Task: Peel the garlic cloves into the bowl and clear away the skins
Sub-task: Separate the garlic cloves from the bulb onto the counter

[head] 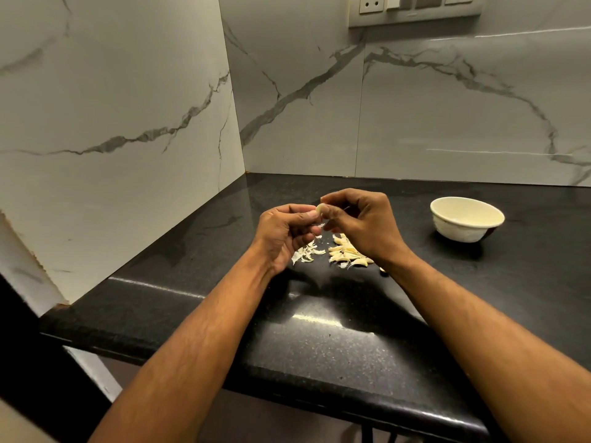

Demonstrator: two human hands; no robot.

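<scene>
Marble-veined wall panels meet in a corner behind a black speckled table, with a socket plate high on the back wall. From the head view I see both hands raised just above the table. My left hand pinches a garlic clove between thumb and curled fingers; my right hand has its fingers clamped on the clove's other end, working at the skin.

Below the hands lie a scatter of papery skins and, just beside it, a heap of cloves, partly hidden under the right wrist. A cream bowl stands well apart to the right; I cannot see what is in it.

I judge the clove light, firm and smooth, likely slippery once bare, so it wants a pinch across its sides. The skin is thin and brittle; best taken at a loose edge near the tip.
</scene>
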